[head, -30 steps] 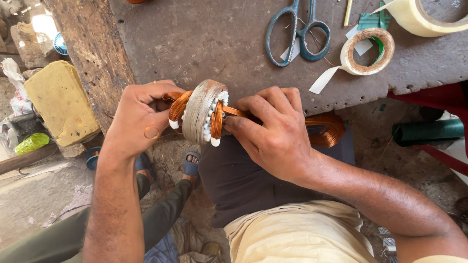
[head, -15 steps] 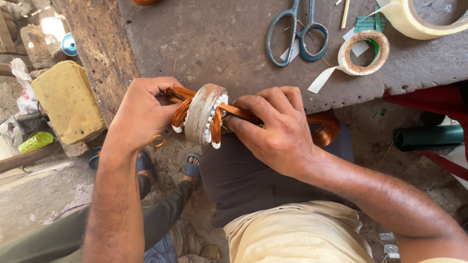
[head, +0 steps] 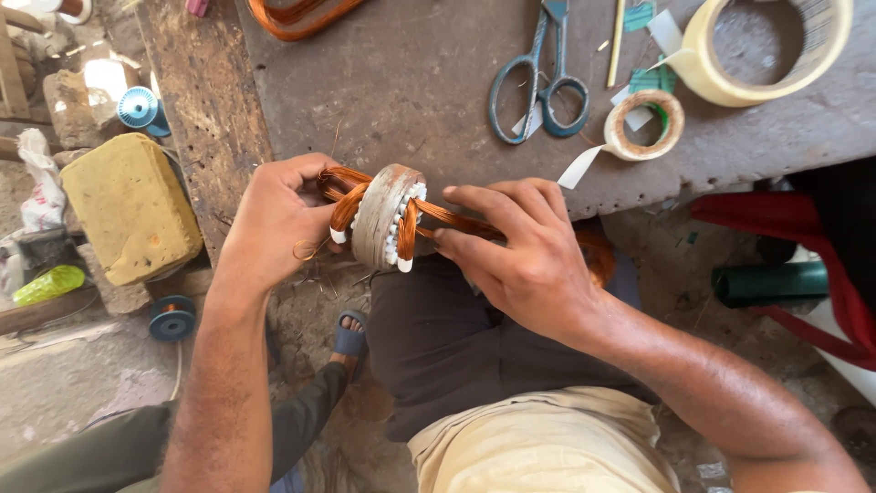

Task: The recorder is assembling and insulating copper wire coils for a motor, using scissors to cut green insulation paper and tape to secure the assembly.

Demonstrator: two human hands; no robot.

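In the head view, the metal ring (head: 381,215) sat at the near edge of the workbench (head: 411,82), just above the person's lap. It was a round motor core with white slot liners (head: 401,245) and loops of copper wire (head: 347,196) threaded through it.

The left hand (head: 274,224) was curled around the ring's left side, gripping the wire loops there. The right hand (head: 525,251) lay on the ring's right side, its fingers bent and pressing on the wire bundle (head: 461,224) that ran out of it.

The ring looked heavy and hard, so it was best held by its smooth outer wall. The wire looked bendy but thin-coated and easy to scratch. The liners looked easy to crush.

Beyond the ring lay scissors (head: 538,78) and two tape rolls (head: 643,128). Left of the ring sat a yellow block (head: 128,205).
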